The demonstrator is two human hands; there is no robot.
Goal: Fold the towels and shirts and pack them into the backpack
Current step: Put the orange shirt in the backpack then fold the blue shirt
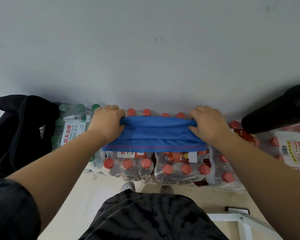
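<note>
A blue towel (155,135) with a thin red stripe near its front edge lies folded across shrink-wrapped packs of red-capped water bottles (163,168). My left hand (107,122) grips the towel's far left end. My right hand (209,122) grips its far right end. The far edge is bunched between both hands. A black backpack (19,129) with a white three-stripe logo sits to the left, leaning on a pack of green-capped bottles (73,127).
A grey wall (145,49) stands right behind the bottle packs. A black object (280,111) lies on the packs at the far right. A white metal frame (244,220) is on the floor at lower right, near my feet (128,186).
</note>
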